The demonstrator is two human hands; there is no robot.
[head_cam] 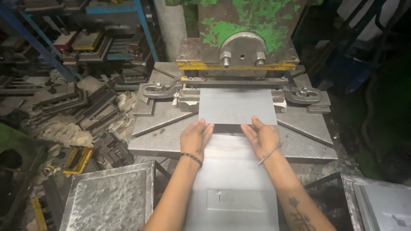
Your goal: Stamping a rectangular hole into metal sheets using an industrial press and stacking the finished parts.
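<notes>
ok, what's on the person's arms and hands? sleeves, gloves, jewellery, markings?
Both forearms are bare: no sleeves, no gloves. The left hand has a dark beaded bracelet at the wrist. The right hand has a thin silvery chain bracelet, and a dark tattoo runs along that forearm.

A flat metal sheet (237, 105) is plain dull grey, slightly bluish, with a dark shadowed near edge. The press table (308, 128) under it is pale worn grey steel. The far press body (248, 21) is bright green, its paint flaked into patches showing dark grey beneath, and a chipped yellow strip (237, 66) runs across its lower edge. At the far left, the rack frame (145, 25) is blue. The near-left metal box (109, 199) is silver-grey with a mottled, pitted top. The left hand (195, 137) wears a black bracelet (191, 158); the right hand (262, 137) wears a thin silvery chain (267, 155).
</notes>
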